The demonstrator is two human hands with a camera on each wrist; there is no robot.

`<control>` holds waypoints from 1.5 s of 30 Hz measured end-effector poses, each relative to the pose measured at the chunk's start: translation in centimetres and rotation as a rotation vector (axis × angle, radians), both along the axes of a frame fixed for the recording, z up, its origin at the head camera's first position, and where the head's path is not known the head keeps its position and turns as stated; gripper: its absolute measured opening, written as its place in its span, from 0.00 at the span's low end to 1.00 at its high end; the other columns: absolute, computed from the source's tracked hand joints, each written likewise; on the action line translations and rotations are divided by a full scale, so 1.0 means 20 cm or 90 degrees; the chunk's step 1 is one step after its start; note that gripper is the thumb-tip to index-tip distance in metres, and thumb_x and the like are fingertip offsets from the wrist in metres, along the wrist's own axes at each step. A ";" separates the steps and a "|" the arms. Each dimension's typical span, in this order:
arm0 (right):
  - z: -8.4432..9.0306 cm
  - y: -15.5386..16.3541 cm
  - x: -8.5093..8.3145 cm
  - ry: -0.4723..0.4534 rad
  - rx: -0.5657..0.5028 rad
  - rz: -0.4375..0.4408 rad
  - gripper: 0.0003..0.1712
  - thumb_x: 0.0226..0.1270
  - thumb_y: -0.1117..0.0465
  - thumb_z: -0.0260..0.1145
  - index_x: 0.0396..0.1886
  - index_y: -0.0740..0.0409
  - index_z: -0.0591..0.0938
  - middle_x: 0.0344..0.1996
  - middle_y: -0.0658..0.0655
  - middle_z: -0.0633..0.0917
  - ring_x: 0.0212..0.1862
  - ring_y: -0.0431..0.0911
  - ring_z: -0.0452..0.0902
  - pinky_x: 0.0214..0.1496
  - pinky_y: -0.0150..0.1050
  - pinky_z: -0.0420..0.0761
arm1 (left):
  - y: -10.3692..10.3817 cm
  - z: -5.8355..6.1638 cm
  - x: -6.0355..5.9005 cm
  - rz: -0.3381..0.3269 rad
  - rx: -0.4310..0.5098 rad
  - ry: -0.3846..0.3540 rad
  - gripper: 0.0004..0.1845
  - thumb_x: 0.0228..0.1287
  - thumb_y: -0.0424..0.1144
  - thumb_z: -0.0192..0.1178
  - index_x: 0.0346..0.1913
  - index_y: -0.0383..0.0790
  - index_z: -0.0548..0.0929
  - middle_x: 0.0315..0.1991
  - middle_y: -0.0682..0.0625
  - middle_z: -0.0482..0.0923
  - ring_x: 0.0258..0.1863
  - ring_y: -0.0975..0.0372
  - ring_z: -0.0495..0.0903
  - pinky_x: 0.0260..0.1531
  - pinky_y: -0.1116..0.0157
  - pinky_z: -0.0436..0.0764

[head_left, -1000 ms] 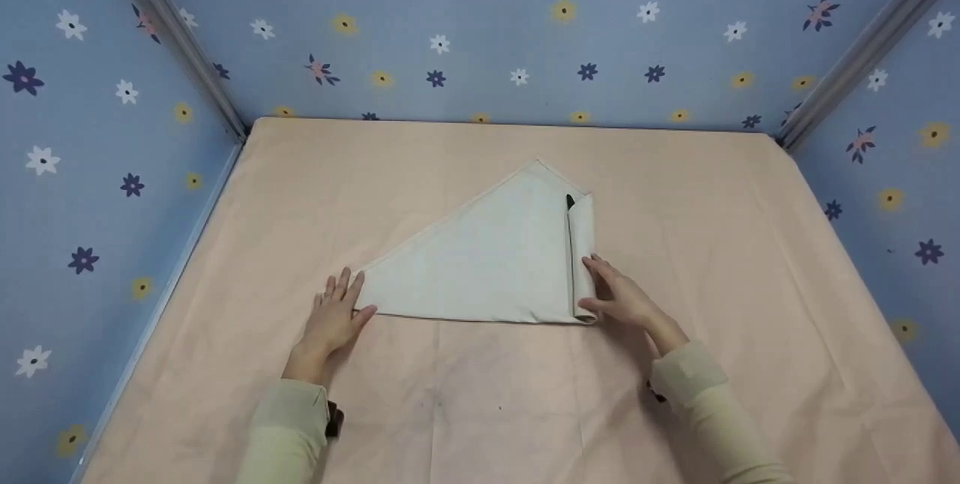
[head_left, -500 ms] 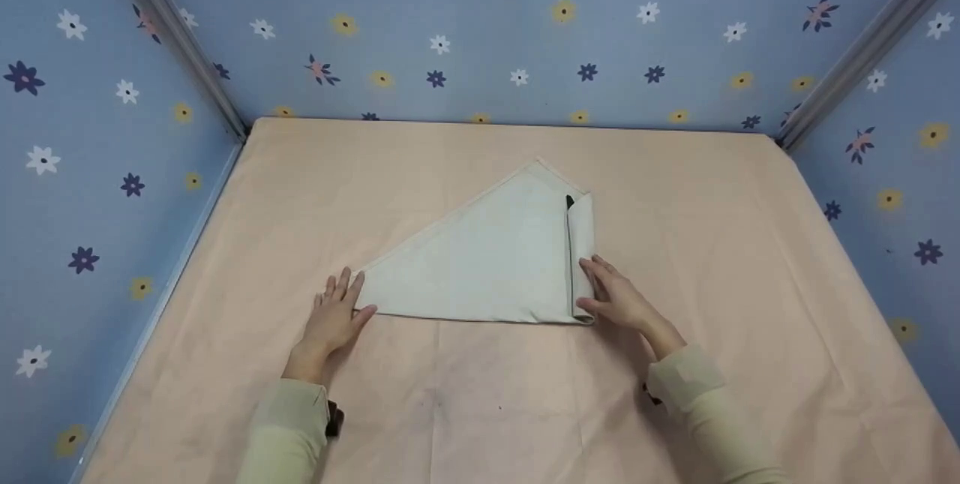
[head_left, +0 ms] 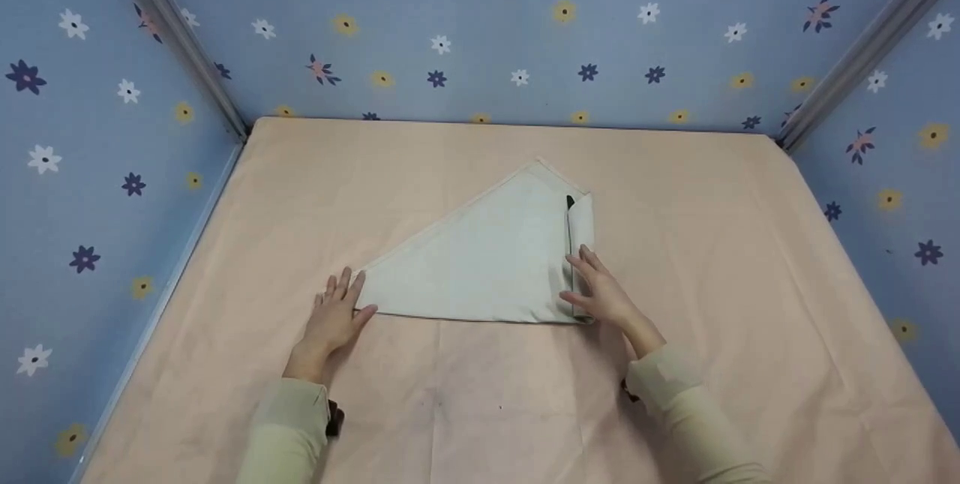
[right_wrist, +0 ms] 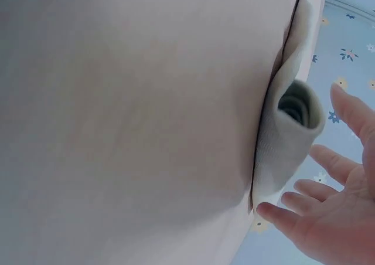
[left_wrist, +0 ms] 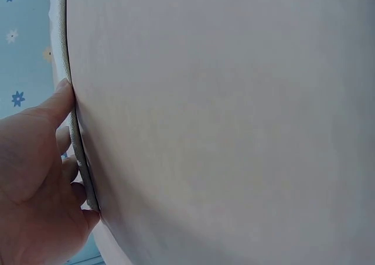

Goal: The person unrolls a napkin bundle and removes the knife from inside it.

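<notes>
A pale grey-green cloth lies on the peach table cover, shaped as a triangle with its right end rolled into a tube. My left hand rests flat beside the cloth's left tip, straight fingers touching its edge. My right hand lies on the near end of the roll with its fingers straight. In the left wrist view the thumb and fingers of the left hand touch the cloth's hem. The right wrist view shows the roll's open end beside my spread right hand.
Blue flowered walls close off the table at the back, left and right, with metal posts in the corners. The peach cover stretches bare all round the cloth.
My right hand has moved a little left and up over the roll's near end, and the roll has shifted slightly left. The left hand has stayed where it was.
</notes>
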State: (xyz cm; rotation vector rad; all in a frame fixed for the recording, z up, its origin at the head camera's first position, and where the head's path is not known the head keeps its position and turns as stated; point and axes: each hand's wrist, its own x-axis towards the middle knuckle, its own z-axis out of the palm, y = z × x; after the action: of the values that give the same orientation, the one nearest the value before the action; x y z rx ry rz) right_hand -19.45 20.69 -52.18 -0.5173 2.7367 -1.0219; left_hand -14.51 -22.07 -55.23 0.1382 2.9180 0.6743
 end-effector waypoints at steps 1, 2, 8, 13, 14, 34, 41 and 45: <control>0.00 -0.01 0.00 -0.001 0.000 -0.002 0.38 0.57 0.56 0.64 0.64 0.64 0.61 0.67 0.66 0.49 0.67 0.59 0.40 0.63 0.53 0.52 | 0.00 0.00 0.00 -0.001 0.001 0.002 0.34 0.66 0.48 0.47 0.67 0.32 0.51 0.67 0.33 0.41 0.64 0.39 0.38 0.58 0.41 0.41; 0.00 -0.01 0.00 -0.001 0.003 -0.003 0.38 0.57 0.56 0.64 0.64 0.64 0.61 0.67 0.65 0.49 0.67 0.59 0.39 0.64 0.53 0.51 | 0.00 0.00 0.00 -0.002 0.000 0.003 0.34 0.66 0.48 0.47 0.67 0.32 0.51 0.67 0.33 0.41 0.64 0.39 0.39 0.58 0.41 0.42; -0.01 -0.06 -0.01 -0.008 0.017 -0.007 0.38 0.58 0.54 0.63 0.64 0.63 0.61 0.67 0.65 0.46 0.67 0.59 0.36 0.63 0.55 0.50 | 0.00 0.00 0.00 -0.009 0.009 -0.003 0.34 0.66 0.49 0.46 0.67 0.33 0.50 0.67 0.33 0.40 0.64 0.39 0.37 0.58 0.40 0.40; -0.03 -0.07 -0.03 -0.022 0.039 -0.014 0.39 0.57 0.53 0.64 0.65 0.62 0.60 0.67 0.65 0.45 0.67 0.58 0.35 0.64 0.54 0.47 | 0.00 0.00 0.00 -0.005 0.008 -0.004 0.35 0.65 0.49 0.47 0.67 0.33 0.50 0.67 0.33 0.40 0.64 0.39 0.37 0.58 0.40 0.40; -0.03 -0.07 -0.03 -0.024 0.043 -0.015 0.39 0.57 0.53 0.64 0.65 0.62 0.60 0.67 0.65 0.45 0.67 0.58 0.35 0.64 0.53 0.47 | 0.00 0.00 0.00 -0.004 0.007 -0.005 0.35 0.65 0.49 0.47 0.67 0.33 0.50 0.67 0.33 0.40 0.64 0.39 0.37 0.58 0.40 0.40; -0.04 -0.04 -0.02 -0.017 0.105 -0.019 0.40 0.54 0.62 0.67 0.65 0.64 0.60 0.68 0.61 0.46 0.67 0.58 0.36 0.64 0.53 0.48 | -0.01 -0.01 -0.01 -0.010 0.004 -0.004 0.34 0.66 0.49 0.46 0.67 0.32 0.50 0.67 0.33 0.40 0.64 0.39 0.37 0.58 0.41 0.40; -0.04 -0.02 -0.02 -0.021 0.110 -0.019 0.40 0.54 0.61 0.66 0.65 0.64 0.59 0.68 0.61 0.46 0.67 0.59 0.36 0.65 0.52 0.46 | -0.01 0.00 0.00 -0.013 0.009 -0.004 0.34 0.66 0.49 0.46 0.67 0.33 0.50 0.67 0.33 0.40 0.64 0.39 0.37 0.58 0.40 0.41; -0.03 0.00 -0.02 -0.024 0.096 -0.020 0.40 0.54 0.61 0.66 0.65 0.64 0.59 0.68 0.60 0.46 0.67 0.58 0.36 0.65 0.52 0.47 | -0.01 -0.01 0.00 -0.013 0.018 -0.004 0.34 0.66 0.50 0.45 0.67 0.33 0.50 0.67 0.33 0.40 0.64 0.39 0.37 0.58 0.40 0.40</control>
State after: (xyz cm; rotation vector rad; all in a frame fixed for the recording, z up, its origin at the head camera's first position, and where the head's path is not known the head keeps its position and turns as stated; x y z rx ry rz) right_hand -19.88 20.64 -52.85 -0.4281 2.7675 -0.8148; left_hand -14.54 -22.26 -55.38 0.1676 2.8983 0.7120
